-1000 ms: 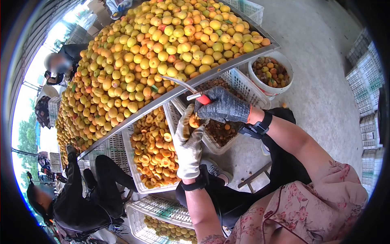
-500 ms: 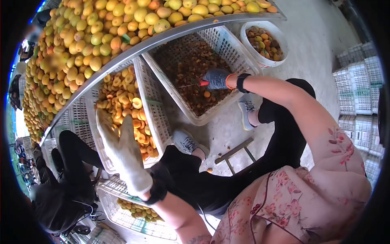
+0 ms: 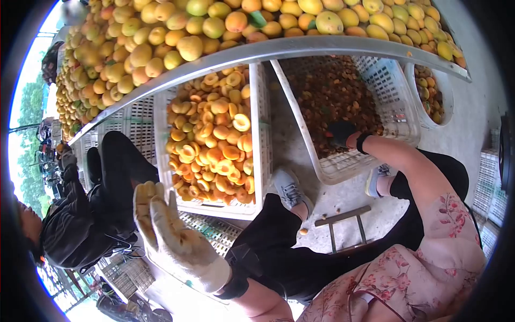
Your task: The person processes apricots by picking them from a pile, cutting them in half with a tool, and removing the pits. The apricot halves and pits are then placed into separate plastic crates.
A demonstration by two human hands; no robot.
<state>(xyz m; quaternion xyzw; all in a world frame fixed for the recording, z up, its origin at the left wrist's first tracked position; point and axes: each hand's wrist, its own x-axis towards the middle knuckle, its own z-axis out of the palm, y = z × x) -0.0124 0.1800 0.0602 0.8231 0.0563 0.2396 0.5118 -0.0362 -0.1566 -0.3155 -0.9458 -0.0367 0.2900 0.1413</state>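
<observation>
My left hand (image 3: 179,239), in a white glove with stained fingers, is raised with its fingers stretched out and holds nothing. It is just in front of a white crate (image 3: 259,161) of halved apricots (image 3: 214,145). My right hand (image 3: 342,134), in a dark glove, is over a second white crate (image 3: 351,163) of brown apricot pits (image 3: 343,94). Its fingers are closed and in shadow. A trace of red shows at them, where the red-handled knife was visible half a second ago; the blade cannot be made out now.
A metal-edged table (image 3: 268,51) heaped with whole apricots (image 3: 190,47) spans the far side. A white bucket (image 3: 448,110) of apricots stands at the right. Another person (image 3: 80,225) in black sits at the left. A metal stool frame (image 3: 343,216) and stacked crates (image 3: 487,174) are nearby.
The view has turned left. My left hand has drawn back from the halved apricots towards me, its palm now turned up. My right hand stays over the pit crate.
</observation>
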